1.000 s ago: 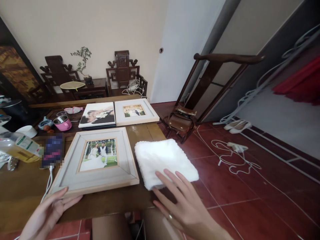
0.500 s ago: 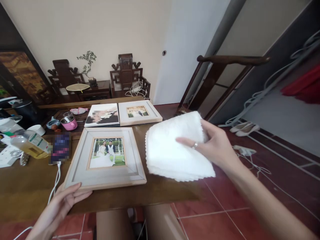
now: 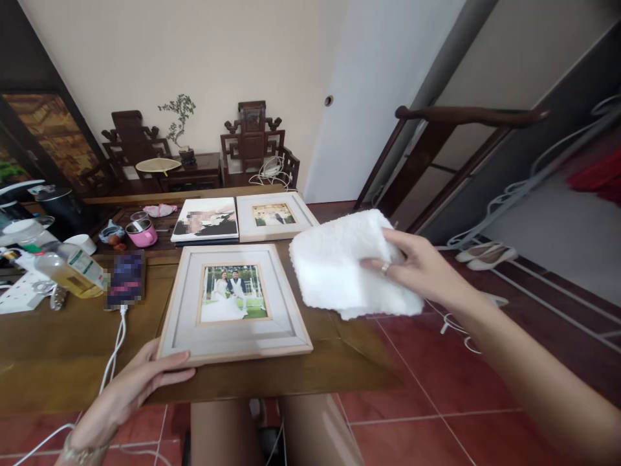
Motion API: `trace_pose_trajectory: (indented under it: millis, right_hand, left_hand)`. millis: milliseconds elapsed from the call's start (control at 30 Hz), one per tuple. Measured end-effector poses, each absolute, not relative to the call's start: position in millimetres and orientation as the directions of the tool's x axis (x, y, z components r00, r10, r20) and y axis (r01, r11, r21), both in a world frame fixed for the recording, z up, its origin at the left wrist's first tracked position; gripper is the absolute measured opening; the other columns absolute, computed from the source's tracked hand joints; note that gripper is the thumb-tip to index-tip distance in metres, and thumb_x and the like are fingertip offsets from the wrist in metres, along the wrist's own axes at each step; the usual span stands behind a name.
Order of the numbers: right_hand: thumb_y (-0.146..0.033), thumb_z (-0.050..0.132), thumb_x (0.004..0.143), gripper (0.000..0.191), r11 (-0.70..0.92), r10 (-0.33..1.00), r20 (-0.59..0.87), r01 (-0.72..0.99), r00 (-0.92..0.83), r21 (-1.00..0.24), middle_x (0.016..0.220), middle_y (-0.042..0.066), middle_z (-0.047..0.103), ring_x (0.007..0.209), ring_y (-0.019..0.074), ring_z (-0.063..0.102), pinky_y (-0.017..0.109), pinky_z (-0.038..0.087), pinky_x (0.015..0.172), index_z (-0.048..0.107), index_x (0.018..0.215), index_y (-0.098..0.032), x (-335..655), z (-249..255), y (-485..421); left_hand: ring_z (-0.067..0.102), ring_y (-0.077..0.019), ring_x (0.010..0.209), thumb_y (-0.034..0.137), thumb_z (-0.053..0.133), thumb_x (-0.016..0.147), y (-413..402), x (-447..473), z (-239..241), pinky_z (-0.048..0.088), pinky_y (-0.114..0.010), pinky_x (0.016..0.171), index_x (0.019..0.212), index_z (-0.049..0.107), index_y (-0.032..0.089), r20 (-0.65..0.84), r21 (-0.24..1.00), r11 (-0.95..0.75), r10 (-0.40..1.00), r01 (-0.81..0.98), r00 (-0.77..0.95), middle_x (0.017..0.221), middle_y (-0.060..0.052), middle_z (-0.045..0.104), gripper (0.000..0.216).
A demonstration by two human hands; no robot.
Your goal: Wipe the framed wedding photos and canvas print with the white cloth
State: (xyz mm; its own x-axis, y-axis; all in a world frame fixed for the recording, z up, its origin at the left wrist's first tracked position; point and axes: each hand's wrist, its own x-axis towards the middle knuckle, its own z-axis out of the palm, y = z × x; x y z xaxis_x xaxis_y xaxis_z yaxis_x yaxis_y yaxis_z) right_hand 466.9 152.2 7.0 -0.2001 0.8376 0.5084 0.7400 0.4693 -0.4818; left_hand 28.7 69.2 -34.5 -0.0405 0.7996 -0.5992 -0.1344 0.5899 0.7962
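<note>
A pale wooden picture frame (image 3: 182, 336) with a wedding photo lies near the front edge of the brown table. My left hand (image 3: 140, 375) grips its near left corner, thumb on the rim and the other fingers partly hidden below. To the right of it, my right hand (image 3: 407, 265) pinches a folded white cloth (image 3: 352, 265) with a scalloped edge. That cloth hangs above the table's right end, apart from the near frame. Behind lie a second framed photo (image 3: 247, 228) and a photo panel (image 3: 213, 223), side by side.
On the left are a phone (image 3: 125, 278) with a white cable, a bottle of yellow liquid (image 3: 72, 272), a pink cup (image 3: 144, 234) and a black kettle (image 3: 61, 210). A dark wooden chair (image 3: 436, 142) stands at the right. Red tiles (image 3: 412, 375) cover the floor.
The near frame has slid a little to the right with my left hand on it. My right hand has carried the cloth slightly up and right. The view has shifted slightly.
</note>
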Motion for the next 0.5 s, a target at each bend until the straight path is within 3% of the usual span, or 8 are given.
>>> trace_pose_trajectory:
  millis: [100,200,267,333,400,433,500]
  right_hand:
    - [-0.019,0.053,0.077,0.016,0.487,0.742,0.626,0.836,-0.242,-0.254,0.073,0.004,0.065,0.066,0.0209,0.061,0.036,0.05,0.061,0.068,0.082,-0.021,461,2,158]
    - [-0.007,0.051,0.073,0.028,0.475,0.621,0.698,0.879,-0.356,0.025,0.098,0.011,0.069,0.089,0.0273,0.065,0.04,0.054,0.071,0.07,0.09,-0.019,445,-10,163]
    - [0.0,0.05,0.072,0.037,0.53,0.605,0.63,0.837,-0.487,0.137,0.116,0.012,0.066,0.107,0.0298,0.061,0.043,0.055,0.079,0.071,0.096,-0.019,427,-25,166]
    - [0.003,0.051,0.071,0.042,0.63,0.602,0.509,0.758,-0.615,0.172,0.123,0.012,0.065,0.114,0.03,0.059,0.045,0.055,0.083,0.072,0.097,-0.021,406,-42,167]
    - [0.004,0.053,0.07,0.043,0.696,0.595,0.435,0.704,-0.676,0.143,0.126,0.011,0.064,0.117,0.0308,0.057,0.048,0.054,0.088,0.074,0.097,-0.022,387,-58,168]
    - [0.004,0.054,0.068,0.044,0.704,0.604,0.428,0.702,-0.673,0.111,0.127,0.011,0.063,0.119,0.0312,0.056,0.049,0.052,0.092,0.074,0.098,-0.022,380,-64,167]
    - [0.004,0.055,0.065,0.046,0.673,0.652,0.451,0.739,-0.609,0.026,0.132,0.012,0.059,0.123,0.0317,0.053,0.049,0.049,0.098,0.075,0.099,-0.02,371,-72,167]
  left_hand:
    - [0.072,-0.0313,0.092,0.029,0.083,0.064,75,32,-34,0.059,-0.04,0.085,0.094,0.064,0.012,-0.594,0.805,0.592,0.804,0.04,0.04,0.101,-0.016,0.073,0.04]
    - [0.074,-0.0291,0.08,0.04,0.081,0.064,81,35,-32,0.059,-0.035,0.073,0.087,0.063,0.012,-0.582,0.802,0.55,0.807,0.233,0.102,0.083,-0.015,0.075,0.041]
    - [0.073,-0.0265,0.072,0.047,0.078,0.066,84,34,-30,0.056,-0.03,0.064,0.083,0.063,0.013,-0.57,0.79,0.483,0.806,0.378,0.161,0.076,-0.013,0.075,0.041]
    - [0.071,-0.0248,0.063,0.054,0.073,0.068,90,30,-29,0.052,-0.028,0.058,0.08,0.063,0.014,-0.543,0.746,0.376,0.821,0.55,0.176,0.068,-0.01,0.073,0.043]
    - [0.069,-0.0262,0.06,0.061,0.067,0.071,97,29,-30,0.051,-0.032,0.061,0.078,0.063,0.015,-0.441,0.649,0.254,0.894,0.717,0.083,0.059,-0.006,0.068,0.047]
    - [0.069,-0.0283,0.065,0.063,0.064,0.072,103,29,-32,0.052,-0.036,0.067,0.081,0.063,0.015,-0.332,0.594,0.198,0.943,0.78,0.013,0.061,-0.007,0.067,0.049]
    - [0.068,-0.0334,0.085,0.061,0.062,0.075,116,35,-39,0.051,-0.044,0.081,0.101,0.062,0.014,-0.078,0.562,0.105,0.994,0.821,-0.074,0.083,-0.011,0.07,0.053]
